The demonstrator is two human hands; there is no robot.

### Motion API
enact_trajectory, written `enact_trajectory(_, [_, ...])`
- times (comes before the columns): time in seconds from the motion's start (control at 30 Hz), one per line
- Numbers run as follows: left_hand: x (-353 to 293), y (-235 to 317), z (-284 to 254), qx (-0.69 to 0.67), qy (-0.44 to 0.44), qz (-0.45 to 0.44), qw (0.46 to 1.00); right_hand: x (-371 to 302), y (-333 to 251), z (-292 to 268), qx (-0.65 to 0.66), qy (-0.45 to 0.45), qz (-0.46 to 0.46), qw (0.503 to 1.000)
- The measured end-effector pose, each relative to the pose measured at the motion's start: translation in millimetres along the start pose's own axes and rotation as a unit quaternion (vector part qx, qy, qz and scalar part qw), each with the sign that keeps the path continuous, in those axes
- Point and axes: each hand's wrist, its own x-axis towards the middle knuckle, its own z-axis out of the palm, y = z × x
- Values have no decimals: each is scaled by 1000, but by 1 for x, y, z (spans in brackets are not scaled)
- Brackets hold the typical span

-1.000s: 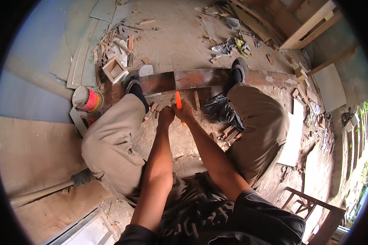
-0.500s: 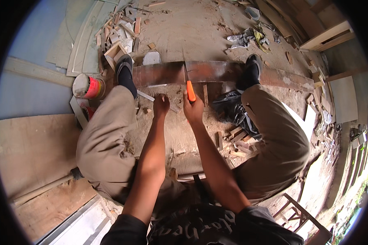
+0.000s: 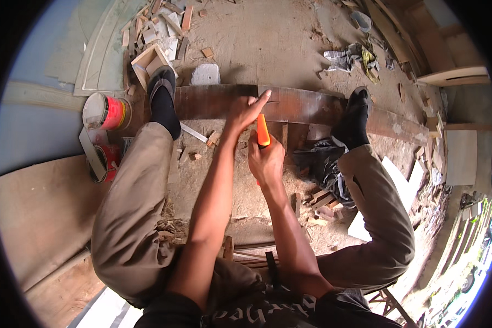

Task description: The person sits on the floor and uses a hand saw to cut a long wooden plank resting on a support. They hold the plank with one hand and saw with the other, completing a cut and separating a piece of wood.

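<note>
A long brown wooden plank (image 3: pixel 303 106) lies crosswise under both my feet, with a dark cut line across it between them. My right hand (image 3: pixel 267 161) is wrapped round the orange handle of a handsaw (image 3: pixel 263 131), just on the near side of the plank. Most of its blade is hidden behind my left hand. Over the plank beside the cut is my left hand (image 3: pixel 245 112), its thumb or a finger stretched up to the right; the other fingers are partly hidden. Whether it presses on the wood I cannot tell.
Red paint cans (image 3: pixel 106 112) stand left of my left foot. An open wooden box (image 3: pixel 152 64) and several offcuts lie beyond it. A crumpled black plastic bag (image 3: pixel 325 167) lies near my right foot. Pale panels (image 3: pixel 101 60) lean at the left.
My left hand has moved forward from below the plank to over it, beside the cut. The saw handle and my right hand have come back slightly towards me.
</note>
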Motion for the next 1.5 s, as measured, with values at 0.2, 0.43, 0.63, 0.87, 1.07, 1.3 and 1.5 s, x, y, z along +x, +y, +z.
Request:
enact_trajectory(0.2, [-31, 15, -3, 330, -97, 74, 936, -54, 19, 3, 20, 13, 7, 1000])
enact_trajectory(0.43, [-6, -12, 14, 312, -28, 90, 945, -36, 38, 4, 45, 50, -98, 993])
enact_trajectory(0.63, [36, -20, 13, 114, 90, -15, 989, 6, 9, -12, 94, -40, 65, 993])
enact_trajectory(0.87, [-64, -131, 60, -303, 89, -120, 941, -17, 62, -2, 212, -194, 107, 952])
enact_trajectory(1.07, [-66, -122, 46, -490, 86, -244, 832, -31, 90, 5, 201, -78, 108, 971])
enact_trajectory(1.3, [-25, -122, 23, -577, 127, -290, 753, -39, 91, 26, 215, -97, 38, 971])
enact_trajectory(1.5, [-76, -94, 40, -359, -29, -191, 913, -25, 132, 6, 162, -90, 53, 981])
